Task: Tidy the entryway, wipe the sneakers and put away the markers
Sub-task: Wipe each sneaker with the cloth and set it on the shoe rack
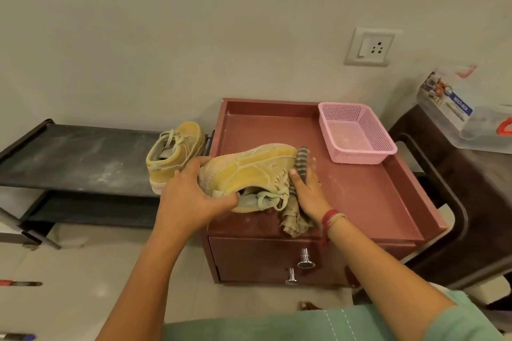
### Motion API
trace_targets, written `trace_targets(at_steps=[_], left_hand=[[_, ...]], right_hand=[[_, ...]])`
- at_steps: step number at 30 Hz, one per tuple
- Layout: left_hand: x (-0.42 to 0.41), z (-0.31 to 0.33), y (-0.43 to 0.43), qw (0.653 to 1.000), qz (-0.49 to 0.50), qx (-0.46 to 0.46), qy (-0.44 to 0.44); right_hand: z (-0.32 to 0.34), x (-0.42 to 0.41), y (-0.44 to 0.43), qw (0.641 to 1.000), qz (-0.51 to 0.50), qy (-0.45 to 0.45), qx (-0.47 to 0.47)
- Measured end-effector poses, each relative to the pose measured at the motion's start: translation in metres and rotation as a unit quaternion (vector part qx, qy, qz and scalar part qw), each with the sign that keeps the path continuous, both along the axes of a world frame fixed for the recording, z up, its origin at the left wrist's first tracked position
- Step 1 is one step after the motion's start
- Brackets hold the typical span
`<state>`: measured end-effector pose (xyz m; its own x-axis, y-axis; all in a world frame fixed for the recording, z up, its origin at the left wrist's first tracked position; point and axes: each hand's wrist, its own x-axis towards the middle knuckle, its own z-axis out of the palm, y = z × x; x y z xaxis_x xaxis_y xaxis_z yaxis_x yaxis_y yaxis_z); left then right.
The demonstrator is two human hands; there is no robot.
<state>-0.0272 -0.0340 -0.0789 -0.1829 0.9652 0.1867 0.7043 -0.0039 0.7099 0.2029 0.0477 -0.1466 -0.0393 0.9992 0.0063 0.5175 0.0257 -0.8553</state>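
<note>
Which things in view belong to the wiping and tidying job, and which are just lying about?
Job: held yellow sneaker, cloth, second sneaker, red marker, blue marker, perhaps pink basket.
Lying about: clear storage box, wall socket, dark stool.

Beige wall (194, 22) w/ socket (371, 46), pale floor (83, 271) (dusty black rack (69, 155))

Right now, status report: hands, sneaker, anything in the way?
Left hand grips sneaker heel. Right hand holds cloth against it. Markers on floor; nothing blocking.
</note>
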Motion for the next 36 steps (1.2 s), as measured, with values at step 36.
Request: trace_targets(at_steps=[36], left_hand=[[-0.027, 0.005, -0.012, 0.99, 0.034, -0.122, -0.054]], right_hand=[[0.034, -0.041, -0.04, 0.982, 0.076, 0.092, 0.146]])
